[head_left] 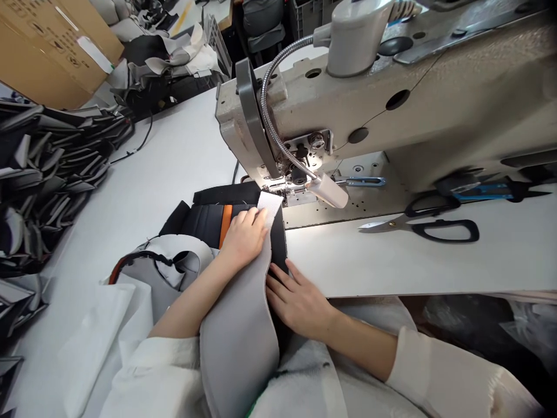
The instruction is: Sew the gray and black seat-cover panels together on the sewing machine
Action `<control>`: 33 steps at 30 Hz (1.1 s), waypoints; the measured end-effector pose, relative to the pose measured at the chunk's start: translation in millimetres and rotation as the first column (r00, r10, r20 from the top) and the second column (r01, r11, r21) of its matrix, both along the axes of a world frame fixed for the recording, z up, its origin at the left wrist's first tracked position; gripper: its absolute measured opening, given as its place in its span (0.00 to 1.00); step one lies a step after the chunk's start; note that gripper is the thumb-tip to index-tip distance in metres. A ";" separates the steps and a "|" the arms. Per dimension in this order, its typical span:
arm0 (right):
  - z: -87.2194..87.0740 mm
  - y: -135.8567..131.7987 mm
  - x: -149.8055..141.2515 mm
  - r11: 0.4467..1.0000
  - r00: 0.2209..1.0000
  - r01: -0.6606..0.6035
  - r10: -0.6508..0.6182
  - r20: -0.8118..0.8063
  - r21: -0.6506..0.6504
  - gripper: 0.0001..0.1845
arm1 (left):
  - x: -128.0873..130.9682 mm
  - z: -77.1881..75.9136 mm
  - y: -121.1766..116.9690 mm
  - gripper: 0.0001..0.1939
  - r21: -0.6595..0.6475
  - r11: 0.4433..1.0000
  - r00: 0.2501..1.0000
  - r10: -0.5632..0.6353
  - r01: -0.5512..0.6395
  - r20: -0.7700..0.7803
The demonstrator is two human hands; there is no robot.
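Note:
My left hand (244, 239) lies on a long grey padded fabric panel (239, 325), its fingers bent and close together over the panel's pale upper end. Under that panel is a black fabric piece (279, 232) with an orange stripe (225, 225) across its left part. My right hand (302, 305) rests flat with fingers stretched along the black piece's right edge, beside the grey panel. Just beyond my left fingertips is the lit needle area of a sewing machine (300, 174). The fabric's upper edge is close to the presser foot; the needle's exact contact is hidden.
Black-handled scissors (418, 223) lie on the white table (331, 273) to the right, with blue thread snips (361, 181) on the machine bed. Stacks of fabric pieces (52, 168) line the left side. A cardboard box (56, 49) stands at the back left.

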State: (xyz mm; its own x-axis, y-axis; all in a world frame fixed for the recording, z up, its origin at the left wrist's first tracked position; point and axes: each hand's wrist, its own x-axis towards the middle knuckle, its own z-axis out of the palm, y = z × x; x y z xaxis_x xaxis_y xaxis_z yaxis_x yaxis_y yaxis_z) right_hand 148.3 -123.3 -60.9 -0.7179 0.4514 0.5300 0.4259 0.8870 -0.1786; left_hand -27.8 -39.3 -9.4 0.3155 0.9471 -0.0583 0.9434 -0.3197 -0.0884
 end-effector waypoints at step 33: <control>9.0 20.6 16.6 0.992 0.985 -0.126 0.128 0.113 -0.017 0.10 | 34.8 0.8 13.3 0.23 0.047 0.997 0.989 -0.071 0.065 0.130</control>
